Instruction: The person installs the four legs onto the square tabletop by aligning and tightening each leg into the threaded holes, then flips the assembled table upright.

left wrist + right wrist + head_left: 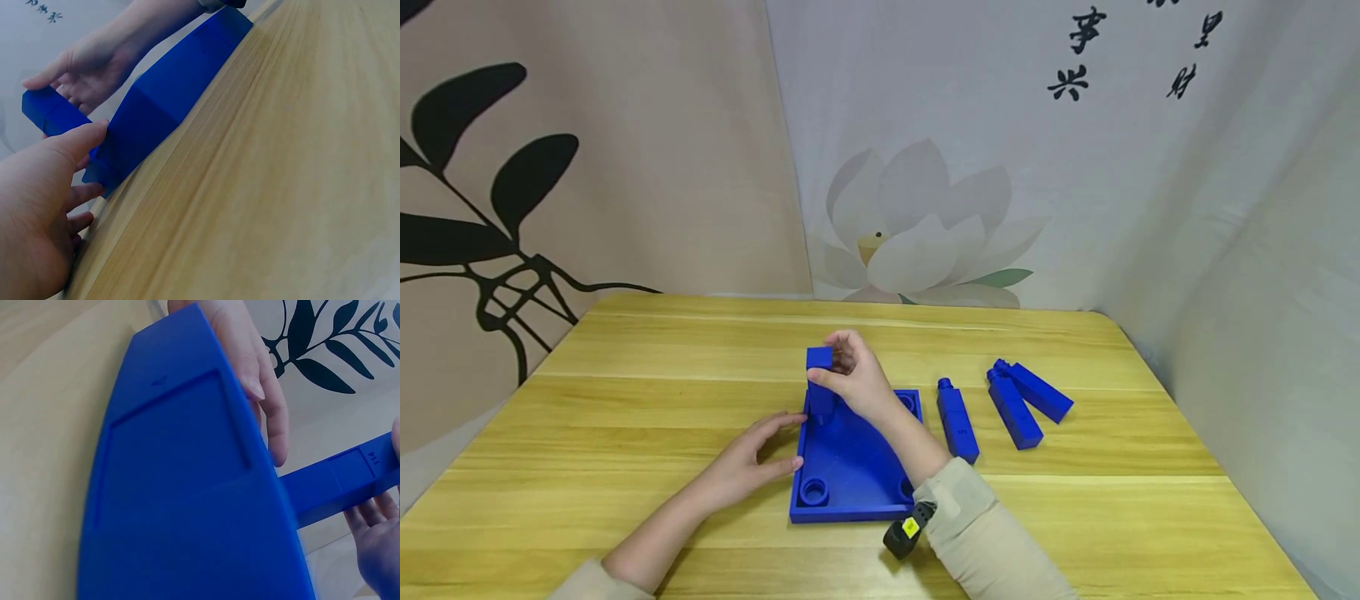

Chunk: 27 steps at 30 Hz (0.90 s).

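Note:
A blue square panel [853, 458] with a raised rim and round sockets in its corners lies on the table. My right hand [861, 383] grips a blue square leg [819, 375] between thumb and fingers. This leg stands upright over the panel's far left corner, its lower end at the socket there; how far it sits in cannot be told. With fingers spread, my left hand [745, 467] touches the panel's left side with its fingertip and thumb. In the left wrist view, the left thumb and fingers rest along the panel's side [169, 87].
Right of the panel lies one blue leg [957, 421] with a narrow round end. Farther right, a second leg [1015, 408] and a third leg [1042, 393] touch near their tips. A printed curtain [925, 167] hangs behind the wooden table [662, 375].

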{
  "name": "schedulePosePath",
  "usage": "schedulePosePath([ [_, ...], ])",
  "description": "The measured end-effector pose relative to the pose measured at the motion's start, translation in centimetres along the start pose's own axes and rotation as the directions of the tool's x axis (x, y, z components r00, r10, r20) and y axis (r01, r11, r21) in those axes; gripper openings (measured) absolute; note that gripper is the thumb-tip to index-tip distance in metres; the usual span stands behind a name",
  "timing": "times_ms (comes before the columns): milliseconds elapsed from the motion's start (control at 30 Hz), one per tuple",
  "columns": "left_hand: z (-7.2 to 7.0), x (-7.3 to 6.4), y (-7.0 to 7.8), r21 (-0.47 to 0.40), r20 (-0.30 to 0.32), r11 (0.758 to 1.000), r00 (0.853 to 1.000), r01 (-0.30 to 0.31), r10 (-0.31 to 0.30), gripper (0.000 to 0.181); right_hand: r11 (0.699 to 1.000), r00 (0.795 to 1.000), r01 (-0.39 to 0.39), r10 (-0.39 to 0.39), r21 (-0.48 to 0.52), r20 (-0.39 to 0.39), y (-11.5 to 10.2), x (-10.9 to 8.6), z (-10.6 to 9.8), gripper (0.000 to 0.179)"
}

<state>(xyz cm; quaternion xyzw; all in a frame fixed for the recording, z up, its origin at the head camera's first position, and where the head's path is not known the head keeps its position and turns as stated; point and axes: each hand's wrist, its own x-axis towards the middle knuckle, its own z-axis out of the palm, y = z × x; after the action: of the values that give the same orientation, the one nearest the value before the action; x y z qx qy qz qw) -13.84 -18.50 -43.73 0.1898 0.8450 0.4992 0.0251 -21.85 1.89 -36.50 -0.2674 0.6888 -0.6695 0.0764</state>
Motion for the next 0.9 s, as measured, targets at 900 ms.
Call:
schedulePosePath([
  [900, 0.0, 0.0, 0.1, 0.015, -0.001, 1.000, 1.000, -0.004, 0.004, 0.054, 0.984, 0.974, 0.169, -0.175, 0.050, 0.146, 2.3, 0.6, -1.1, 0.033],
])
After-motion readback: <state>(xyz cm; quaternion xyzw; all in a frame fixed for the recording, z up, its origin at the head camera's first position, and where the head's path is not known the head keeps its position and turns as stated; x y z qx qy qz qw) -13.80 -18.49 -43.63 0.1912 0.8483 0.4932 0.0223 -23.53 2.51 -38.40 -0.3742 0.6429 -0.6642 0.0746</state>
